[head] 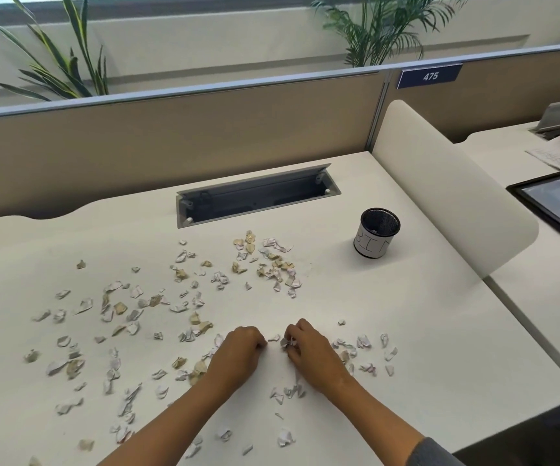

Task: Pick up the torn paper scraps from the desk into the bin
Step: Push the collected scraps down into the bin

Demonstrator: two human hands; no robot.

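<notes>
Near edge: I see small white scraps (286, 437) lying on the white desk (440, 331) between the two forearms, close to the front edge.
Left hand: my view shows the left hand (238, 351) low on the desk, knuckles up, fingers curled under. I cannot tell if it holds a piece, because the fingertips are hidden.
Right hand: the right hand (308, 351) is just beside the left one, also knuckles up. Its fingers pinch a small crumpled white piece (287, 342) at the fingertips.
Between the hands: one tiny scrap (274, 338) lies on the desk in the gap, apart from both hands.
Right of the hands: I see a small group of white and pinkish scraps (362, 342) near the right hand.
Left and middle of desk: many torn paper scraps (120, 307), white and beige, are spread widely over the surface; a denser cluster (273, 264) lies farther back.
Bin: the bin (376, 235) is a black mesh cup with a white paper label, standing upright on the far right of the desk, well apart from both hands.
Cable slot: a grey cable tray (258, 198) with an open lid is set in the desk behind the scraps.
Far: a beige partition (170, 136) with a blue sign "475" (430, 76), and green plants (382, 28) behind it.
</notes>
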